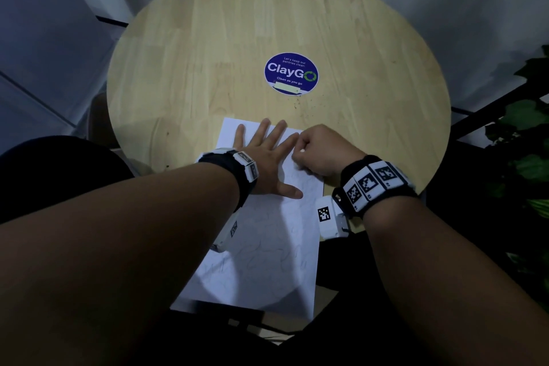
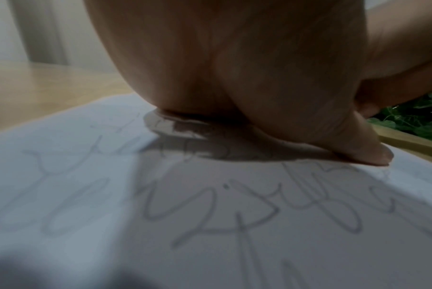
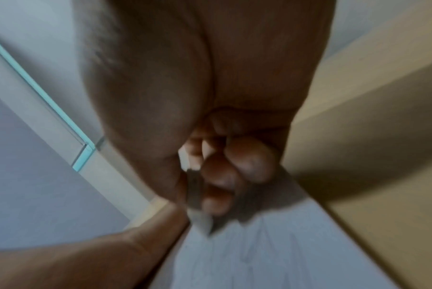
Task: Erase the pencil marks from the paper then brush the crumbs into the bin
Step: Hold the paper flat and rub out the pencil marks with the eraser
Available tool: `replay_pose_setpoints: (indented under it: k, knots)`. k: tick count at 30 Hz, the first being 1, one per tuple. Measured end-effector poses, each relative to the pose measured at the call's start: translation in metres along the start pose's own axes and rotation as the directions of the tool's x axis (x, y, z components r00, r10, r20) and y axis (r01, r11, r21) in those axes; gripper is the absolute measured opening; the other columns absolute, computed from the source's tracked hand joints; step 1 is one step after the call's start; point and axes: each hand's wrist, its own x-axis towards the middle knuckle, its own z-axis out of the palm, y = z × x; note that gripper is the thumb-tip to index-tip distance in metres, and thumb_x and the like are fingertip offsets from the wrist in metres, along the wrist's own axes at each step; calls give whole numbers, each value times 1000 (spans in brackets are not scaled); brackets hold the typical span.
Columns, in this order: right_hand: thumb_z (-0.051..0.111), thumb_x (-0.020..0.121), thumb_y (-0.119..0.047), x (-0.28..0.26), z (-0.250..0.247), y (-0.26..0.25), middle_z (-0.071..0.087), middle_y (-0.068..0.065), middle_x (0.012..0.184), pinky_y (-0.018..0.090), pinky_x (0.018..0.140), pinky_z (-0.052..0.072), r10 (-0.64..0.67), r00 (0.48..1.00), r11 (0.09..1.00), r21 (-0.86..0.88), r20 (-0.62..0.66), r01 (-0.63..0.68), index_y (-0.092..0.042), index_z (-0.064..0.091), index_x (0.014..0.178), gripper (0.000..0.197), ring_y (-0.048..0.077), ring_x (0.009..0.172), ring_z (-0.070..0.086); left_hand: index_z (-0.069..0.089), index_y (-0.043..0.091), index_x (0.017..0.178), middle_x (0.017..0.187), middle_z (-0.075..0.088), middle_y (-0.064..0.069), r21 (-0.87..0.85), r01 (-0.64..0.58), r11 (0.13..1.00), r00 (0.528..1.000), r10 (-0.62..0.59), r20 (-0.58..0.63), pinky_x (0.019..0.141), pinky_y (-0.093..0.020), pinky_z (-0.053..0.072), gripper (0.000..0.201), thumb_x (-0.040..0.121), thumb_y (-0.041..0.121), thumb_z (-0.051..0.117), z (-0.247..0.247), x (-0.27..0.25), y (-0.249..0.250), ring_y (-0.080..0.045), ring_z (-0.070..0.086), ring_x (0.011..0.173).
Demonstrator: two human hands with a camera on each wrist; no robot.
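- The left hand (image 1: 269,157) lies flat on the paper (image 1: 261,261), fingers straight and spread, palm pressing the sheet down near its far end.
- The right hand (image 1: 319,150) is curled into a loose fist just beside the left hand's fingertips, pinching a small white eraser (image 1: 301,151) — its lower tip meets the paper in the right wrist view (image 3: 200,221), though that picture is blurred.
- The paper is a white sheet with its near end hanging past the edge of the surface (image 1: 208,53); faint pencil marks (image 2: 209,211) still cover most of it.
- A few dark crumbs (image 1: 306,102) lie scattered on the round wooden surface just beyond the paper's far edge.
- Farther out sits a blue round sticker (image 1: 291,74) reading "ClayGo".
- Green leaves (image 1: 523,134) show at the right — off the surface.
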Motion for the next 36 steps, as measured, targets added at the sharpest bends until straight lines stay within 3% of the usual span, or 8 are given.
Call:
replay_pose_setpoints:
  k: [6, 10, 15, 19, 24, 28, 33, 36]
  knots:
    - [63, 93, -21, 4, -2, -1, 76, 2, 81, 35, 67, 61, -5, 985, 999, -48, -171, -3, -18, 72, 83, 14, 21, 74, 72, -25, 41, 161, 169, -36, 6, 3, 3, 1000, 1000, -3, 12, 120, -71, -14, 132, 67, 106, 41, -1, 0, 0, -29, -35, 155]
    - [66, 85, -4, -5, 2, -3, 73, 13, 66, 36, 53, 52, 12, 994, 1000, 13, 105, -14, -9, 74, 76, 13, 25, 52, 62, -25, 43, 161, 169, -37, 6, -7, 0, 1000, 1000, 0, 17, 120, -71, -14, 132, 67, 105, 42, -2, -1, 1, -29, -35, 155]
    - [64, 93, -19, 4, 0, -2, 76, 2, 80, 36, 67, 62, -6, 986, 999, -38, -169, 0, -17, 73, 82, 15, 21, 72, 72, -26, 41, 161, 169, -36, 5, 0, 1, 1000, 1000, -1, 16, 120, -72, -14, 132, 68, 106, 41, -2, -1, 0, -29, -35, 155]
    - [67, 82, -3, -4, 2, -3, 72, 17, 67, 36, 55, 49, 35, 993, 998, 49, 117, -41, -7, 72, 77, 9, 27, 53, 60, -25, 43, 161, 169, -37, 6, -7, 1, 1000, 1000, -1, 18, 120, -72, -13, 131, 68, 105, 43, -3, -1, 1, -29, -35, 155]
    - [64, 92, -13, 0, 1, -6, 75, 4, 76, 31, 62, 56, -29, 993, 999, -49, -118, 23, -13, 74, 82, 14, 18, 69, 71, -26, 43, 160, 170, -35, 5, -19, -4, 1000, 1000, 4, 11, 120, -72, -14, 131, 68, 104, 44, -2, -1, 1, -29, -34, 155]
    - [66, 85, -2, -7, 1, -8, 73, 24, 72, 34, 51, 48, 22, 989, 1000, 1, 146, -22, -3, 73, 80, 9, 25, 50, 58, -24, 43, 161, 169, -36, 6, -5, -1, 1000, 1000, 1, 13, 120, -71, -14, 130, 68, 104, 43, -3, -2, 1, -29, -35, 155]
    - [64, 93, -18, 3, -2, -3, 76, 3, 79, 33, 66, 60, -14, 989, 998, -68, -148, 4, -15, 74, 83, 14, 20, 72, 72, -25, 42, 161, 169, -35, 6, -16, -6, 1000, 1000, 6, 9, 120, -72, -14, 132, 66, 106, 43, -1, 0, -1, -29, -35, 155]
    - [65, 88, -7, -2, -3, -5, 75, 20, 72, 36, 56, 53, 35, 997, 999, -18, 66, -34, -5, 74, 80, 12, 27, 55, 64, -25, 43, 161, 169, -36, 6, -14, -3, 1000, 1000, 3, 11, 120, -72, -15, 133, 66, 106, 43, -1, 1, -1, -29, -35, 155]
